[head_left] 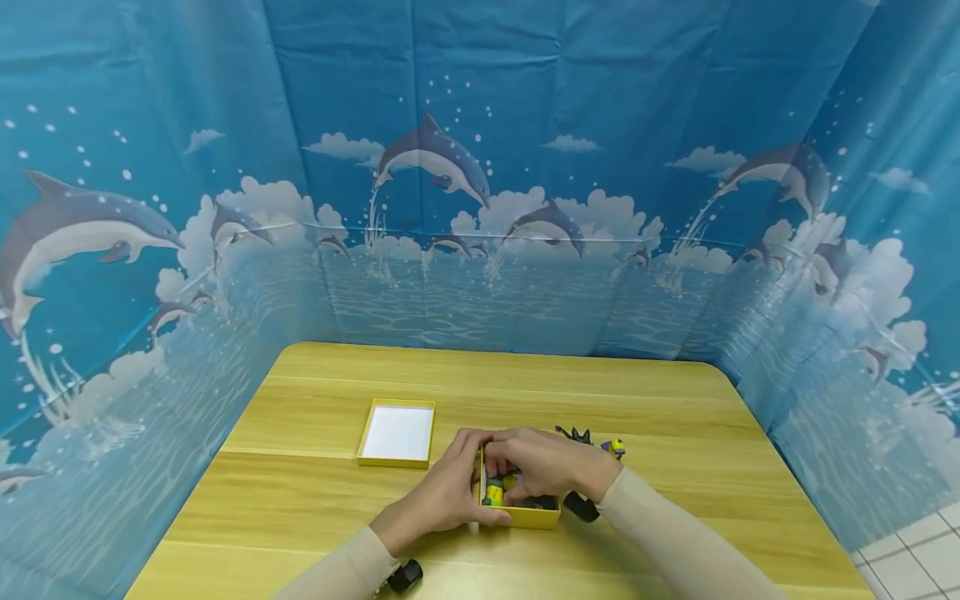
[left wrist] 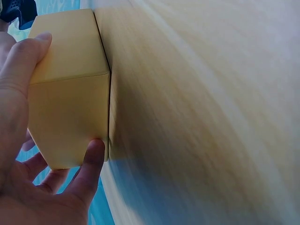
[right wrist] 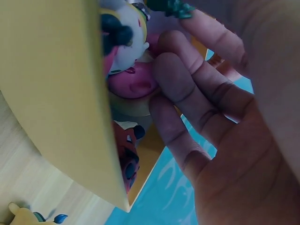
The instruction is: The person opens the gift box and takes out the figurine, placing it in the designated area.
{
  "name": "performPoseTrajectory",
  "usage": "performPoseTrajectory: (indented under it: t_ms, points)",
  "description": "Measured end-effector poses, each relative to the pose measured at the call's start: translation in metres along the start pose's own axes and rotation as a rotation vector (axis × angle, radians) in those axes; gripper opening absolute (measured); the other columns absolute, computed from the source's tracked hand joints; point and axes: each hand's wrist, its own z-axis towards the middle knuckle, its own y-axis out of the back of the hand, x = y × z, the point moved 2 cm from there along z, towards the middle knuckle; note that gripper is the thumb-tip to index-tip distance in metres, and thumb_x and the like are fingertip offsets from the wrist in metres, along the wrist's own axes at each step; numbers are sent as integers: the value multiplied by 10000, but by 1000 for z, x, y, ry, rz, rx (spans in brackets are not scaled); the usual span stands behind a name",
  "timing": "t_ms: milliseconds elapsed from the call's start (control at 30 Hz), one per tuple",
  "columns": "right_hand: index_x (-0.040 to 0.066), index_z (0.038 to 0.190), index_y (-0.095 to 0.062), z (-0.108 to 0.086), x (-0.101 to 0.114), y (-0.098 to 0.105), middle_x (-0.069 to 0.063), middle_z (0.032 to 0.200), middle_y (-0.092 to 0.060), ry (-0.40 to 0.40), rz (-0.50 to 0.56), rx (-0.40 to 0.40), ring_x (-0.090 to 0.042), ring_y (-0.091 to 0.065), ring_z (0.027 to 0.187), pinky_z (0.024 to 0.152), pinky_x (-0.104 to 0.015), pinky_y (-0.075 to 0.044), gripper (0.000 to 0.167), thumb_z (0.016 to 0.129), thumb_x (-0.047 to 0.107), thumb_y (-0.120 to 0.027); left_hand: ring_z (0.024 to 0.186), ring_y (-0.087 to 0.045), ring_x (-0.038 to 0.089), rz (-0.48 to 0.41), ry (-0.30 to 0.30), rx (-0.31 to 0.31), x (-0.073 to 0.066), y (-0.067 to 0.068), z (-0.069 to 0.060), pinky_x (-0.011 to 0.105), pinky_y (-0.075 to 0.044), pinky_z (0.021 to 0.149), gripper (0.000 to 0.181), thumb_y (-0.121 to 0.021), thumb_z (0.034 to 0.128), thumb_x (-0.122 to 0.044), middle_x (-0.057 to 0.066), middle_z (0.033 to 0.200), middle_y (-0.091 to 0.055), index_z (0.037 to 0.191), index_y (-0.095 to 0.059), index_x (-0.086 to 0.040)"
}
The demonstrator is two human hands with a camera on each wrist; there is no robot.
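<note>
A small yellow box sits uncovered on the table, with toy figures inside. My left hand grips its left side, thumb at the near wall and fingers at the far end; the left wrist view shows them against the box's outer walls. My right hand reaches into the box from the right. In the right wrist view its fingers curl against a pink toy figure; the thumb is hidden there. Beside that lie a white figure, a reddish-brown figure and a dark green piece near the index finger.
A yellow lid with a white inside lies left of the box. Behind my right hand are a dark figure and a purple-and-yellow figure. The wooden table is enclosed by a blue dolphin curtain.
</note>
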Motion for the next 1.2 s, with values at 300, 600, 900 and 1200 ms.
performPoseTrajectory:
  t_ms: [300, 600, 900, 1200]
  points:
    - [193, 1089, -725, 1, -5, -1, 0, 1078, -722, 4, 67, 4, -163, -664, 875, 751, -185, -513, 258, 990, 157, -961, 1489, -587, 217, -8, -7, -3, 0, 1, -1, 481, -552, 1276, 1182, -996, 886, -633, 55, 1715, -463, 1785, -376, -183]
    - [196, 1092, -722, -3, -9, 1, -26, 1073, -753, 18, 69, -38, -200, -721, 915, 783, -190, -573, 248, 1003, 177, -953, 1512, -576, 211, -13, 9, 7, 0, 1, -1, 472, -537, 1300, 1192, -992, 883, -651, 33, 1730, -451, 1796, -362, -214]
    - [192, 1061, -698, -7, -12, 3, 1, 1035, -726, 41, 70, -80, -176, -680, 899, 779, -193, -554, 265, 1006, 232, -954, 1490, -579, 195, -8, 18, 5, 1, -1, 0, 460, -544, 1293, 1207, -1007, 867, -645, 33, 1731, -450, 1793, -362, -215]
    - [154, 1050, -667, -11, -12, 3, -57, 1017, -721, 40, 87, -100, -292, -692, 905, 766, -198, -511, 274, 1025, 203, -936, 1497, -583, 199, -26, 23, 7, 1, -1, 0, 454, -551, 1285, 1202, -1014, 865, -628, 36, 1748, -441, 1792, -364, -225]
